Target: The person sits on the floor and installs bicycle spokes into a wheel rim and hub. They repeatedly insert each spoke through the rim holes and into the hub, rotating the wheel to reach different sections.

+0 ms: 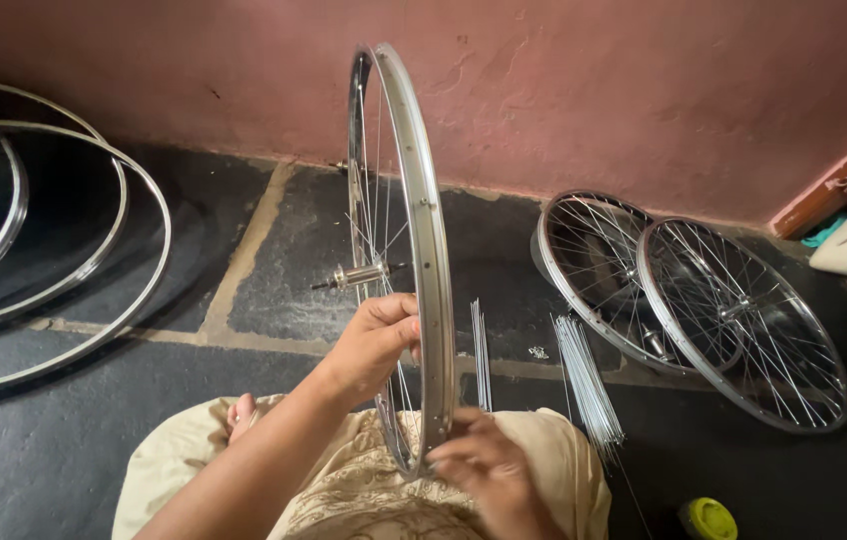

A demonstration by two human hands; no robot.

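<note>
A silver bicycle wheel rim [428, 200] stands upright on edge in front of me, its lower part resting at my lap. Thin spokes run from the rim to a metal hub [359, 275] at its middle. My left hand [376, 340] reaches in from the left and pinches among the spokes close to the rim. My right hand [489, 462] touches the rim's lower edge from the right, fingers on the metal. My lap is covered by beige cloth [344, 490].
Two loose bundles of spokes [584, 380] lie on the dark stone floor to the right. Two spoked wheels [734, 320] lean against the pink wall. Bare rims [94, 260] lie at the left. A yellow-lidded container [709, 518] sits at the lower right.
</note>
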